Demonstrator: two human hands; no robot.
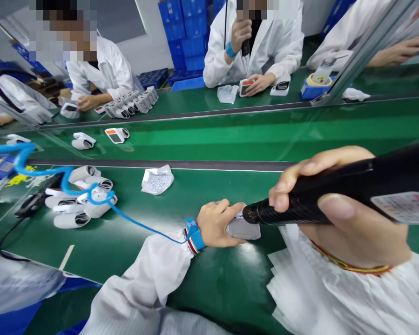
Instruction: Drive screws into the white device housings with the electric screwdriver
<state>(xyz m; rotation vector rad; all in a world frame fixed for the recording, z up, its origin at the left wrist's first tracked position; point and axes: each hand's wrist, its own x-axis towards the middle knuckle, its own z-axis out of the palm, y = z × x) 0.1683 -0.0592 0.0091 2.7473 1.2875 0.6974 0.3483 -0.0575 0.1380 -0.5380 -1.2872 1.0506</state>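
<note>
My right hand (338,200) is wrapped round a black electric screwdriver (310,195), held almost level with its tip pointing left. The tip meets a small whitish device housing (246,229) on the green bench. Fingers of my left hand (214,223) grip that housing from the left side and hold it against the bench. A blue wrist strap (194,233) with a coiled blue cord (70,179) is on my left wrist. Whether a screw sits under the tip is hidden.
Left on the bench lie several white cuffed monitors (73,219) beside a black tool (31,204). A plastic bag of small screws (157,180) lies ahead. Beyond it runs a green conveyor (209,139) carrying monitors (117,135). Co-workers in white coats (282,37) sit across.
</note>
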